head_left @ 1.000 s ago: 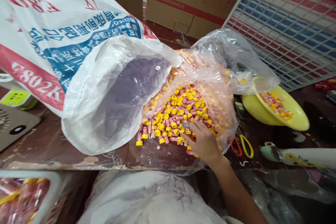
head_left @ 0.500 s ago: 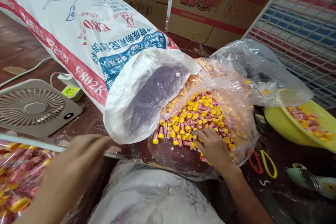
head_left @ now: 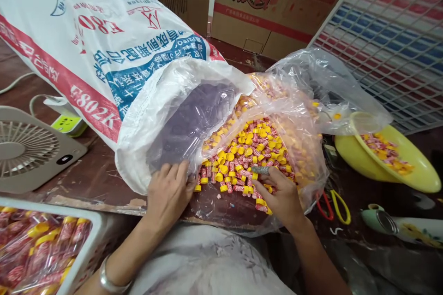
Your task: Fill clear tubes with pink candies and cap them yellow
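Note:
Small red-and-white tubes with yellow caps lie heaped in an opened clear plastic bag. At the heap's front, my right hand has thumb and forefinger closed around one yellow-capped tube; a greyish-blue wrap covers its forefinger. My left hand is at the lower lip of a big white printed sack, just left of the tubes. Its fingers are curled together, and whatever they hold is hidden. The sack's mouth gapes toward me.
At lower left stands a white crate of wrapped, capped tubes. A fan and a green-white power strip sit behind it. To the right are a yellow basin, scissors and a flask. Cardboard boxes line the back.
My left hand has moved from above the crate rightward to the sack's mouth. My right hand stays at the heap, its forefinger and thumb now around a tube. The whole view has shifted slightly.

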Motion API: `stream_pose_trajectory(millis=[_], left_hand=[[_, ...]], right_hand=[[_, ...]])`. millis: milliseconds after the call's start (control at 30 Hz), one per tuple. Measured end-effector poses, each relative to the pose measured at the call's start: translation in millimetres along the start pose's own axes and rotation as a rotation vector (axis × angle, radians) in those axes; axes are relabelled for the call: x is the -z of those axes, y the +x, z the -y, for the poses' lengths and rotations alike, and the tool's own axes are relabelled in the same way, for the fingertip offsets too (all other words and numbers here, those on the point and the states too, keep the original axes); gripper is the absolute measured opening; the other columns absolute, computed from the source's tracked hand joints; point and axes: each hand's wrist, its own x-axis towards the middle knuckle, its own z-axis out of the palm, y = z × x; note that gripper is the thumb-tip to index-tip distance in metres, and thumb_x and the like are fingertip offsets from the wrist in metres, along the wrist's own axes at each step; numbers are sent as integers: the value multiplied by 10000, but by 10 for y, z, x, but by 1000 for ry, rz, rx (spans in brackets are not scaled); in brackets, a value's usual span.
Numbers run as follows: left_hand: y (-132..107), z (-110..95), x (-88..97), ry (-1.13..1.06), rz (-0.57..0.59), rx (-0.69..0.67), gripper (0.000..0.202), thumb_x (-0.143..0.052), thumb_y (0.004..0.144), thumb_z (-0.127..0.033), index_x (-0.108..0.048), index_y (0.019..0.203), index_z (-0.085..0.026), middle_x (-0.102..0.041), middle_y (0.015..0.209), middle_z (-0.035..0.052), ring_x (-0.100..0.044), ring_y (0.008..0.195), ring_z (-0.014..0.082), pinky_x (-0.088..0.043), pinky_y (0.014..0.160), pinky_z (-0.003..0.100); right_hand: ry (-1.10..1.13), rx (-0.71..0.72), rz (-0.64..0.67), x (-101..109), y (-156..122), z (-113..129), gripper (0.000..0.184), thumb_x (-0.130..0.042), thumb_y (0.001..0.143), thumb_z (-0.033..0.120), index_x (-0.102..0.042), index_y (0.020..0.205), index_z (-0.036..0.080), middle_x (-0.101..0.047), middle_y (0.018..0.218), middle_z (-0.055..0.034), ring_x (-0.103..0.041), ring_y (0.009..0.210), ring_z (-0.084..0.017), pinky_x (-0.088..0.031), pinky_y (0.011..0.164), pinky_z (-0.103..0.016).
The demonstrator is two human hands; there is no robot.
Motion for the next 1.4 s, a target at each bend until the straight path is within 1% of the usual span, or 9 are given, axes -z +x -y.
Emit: stream_pose_trajectory(millis=[100, 233, 400, 633, 800, 933, 1133, 1233, 1400], left_hand=[[-65, 83, 201, -231, -137, 52, 187, -548, 948, -204, -633, 1108, -155, -669, 943, 96, -609, 904, 260, -484, 808, 366], [-164, 121, 323, -516, -78, 49, 126, -557, 957, -210, -630, 1058, -191, -609, 1023, 68, -635, 912, 196, -522, 784, 298], [-410, 210, 35, -356, 27, -134, 272, -445, 989, -127, -633, 1184, -143, -686, 1075, 110, -685, 921, 210, -550, 743, 299], [-600, 411, -214, -413, 147, -492, 403, -411, 1006, -126, -583, 1366, -183, -648, 1343, 148, -610, 1209, 282, -497, 1018, 466], [-634, 323, -41, -585, 21, -259, 475, -467, 990, -71, -521, 1440, -214, -677, 1249, 113, -648, 1127, 197, -529, 960, 308], [-559, 87, 320, -936, -137, 217, 310, -669, 919, -179, -670, 1219, -258, -711, 1042, 52, -651, 1025, 192, -546, 871, 278], [-284, -194, 345, -1713, 31, 723, 211, -780, 826, -385, -734, 897, -192, -698, 956, 46, -653, 865, 171, -534, 712, 229], [-257, -280, 256, -1787, 167, 726, 235, -822, 781, -389, -737, 885, -196, -711, 964, 32, -646, 900, 167, -519, 769, 218], [-305, -333, 279, -1758, 570, 496, 247, -785, 816, -373, -752, 963, -178, -722, 850, 24, -634, 795, 159, -492, 717, 219]], right_hand=[[224, -69, 14, -69, 35, 156, 129, -665, 965, 338, -632, 970, 213, -675, 929, -54, -693, 839, -213, -606, 768, -335], [433, -95, -7, -196, 79, 390, 201, -724, 935, 311, -636, 1094, 225, -716, 975, -44, -717, 855, -204, -616, 823, -332], [280, -1, -8, -308, 141, 461, 152, -713, 929, 321, -636, 970, 197, -687, 879, -53, -689, 825, -219, -599, 783, -341], [283, -92, 29, -353, 2, 280, 169, -720, 923, 345, -629, 943, 204, -700, 873, -39, -706, 809, -213, -593, 787, -335], [326, -113, 33, -358, -50, 345, 148, -732, 914, 327, -644, 952, 213, -719, 883, -31, -719, 795, -206, -601, 767, -325], [439, -133, 48, -357, -125, 495, 167, -740, 909, 305, -660, 1020, 210, -740, 935, -51, -731, 822, -218, -623, 770, -333], [485, 21, -70, -404, -200, 696, 244, -752, 895, 216, -651, 1117, 226, -729, 1013, -60, -732, 875, -221, -629, 828, -340], [454, 65, -88, -402, -136, 758, 235, -748, 903, 208, -655, 1117, 235, -727, 1012, -45, -725, 880, -203, -620, 823, -310], [428, 195, 80, -336, 21, 788, 115, -618, 1009, 259, -661, 1108, 219, -728, 1040, -69, -707, 987, -211, -599, 870, -338]])
